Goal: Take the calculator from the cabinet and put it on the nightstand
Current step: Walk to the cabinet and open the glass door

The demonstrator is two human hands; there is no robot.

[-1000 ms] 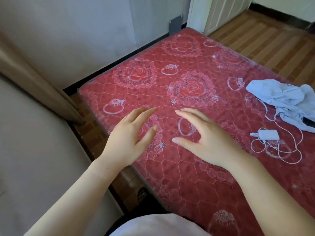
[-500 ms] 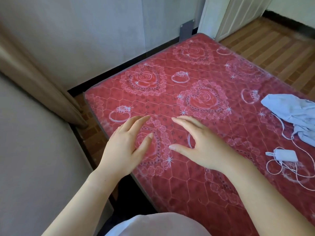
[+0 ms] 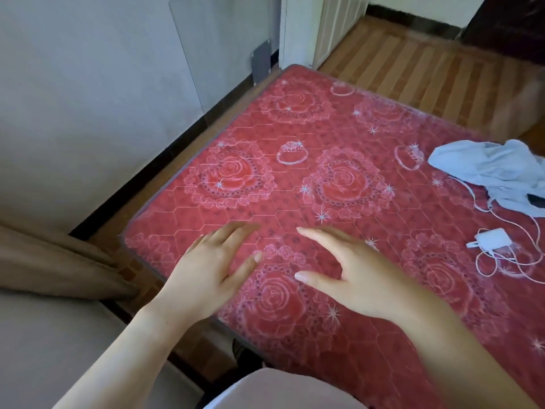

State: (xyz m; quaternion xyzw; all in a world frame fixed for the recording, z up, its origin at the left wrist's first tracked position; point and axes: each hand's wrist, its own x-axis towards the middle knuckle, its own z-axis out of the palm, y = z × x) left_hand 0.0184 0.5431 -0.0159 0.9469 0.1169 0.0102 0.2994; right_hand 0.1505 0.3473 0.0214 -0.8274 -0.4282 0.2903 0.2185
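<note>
My left hand (image 3: 206, 273) and my right hand (image 3: 356, 273) hover side by side over the near left part of a red rose-patterned mattress (image 3: 295, 178). Both hands are empty, palms down, fingers spread. No calculator, cabinet or nightstand shows in this view.
A white charger with a coiled cable (image 3: 495, 240) and a crumpled pale blue cloth (image 3: 495, 169) lie on the mattress at the right. A beige curtain (image 3: 59, 261) hangs at the left by the grey wall. White doors (image 3: 324, 25) and wooden floor (image 3: 427, 72) lie beyond the bed.
The view has swung and lifted, so more of the wall, doors and floor shows. Both hands stay empty over the mattress, a little lower in the picture.
</note>
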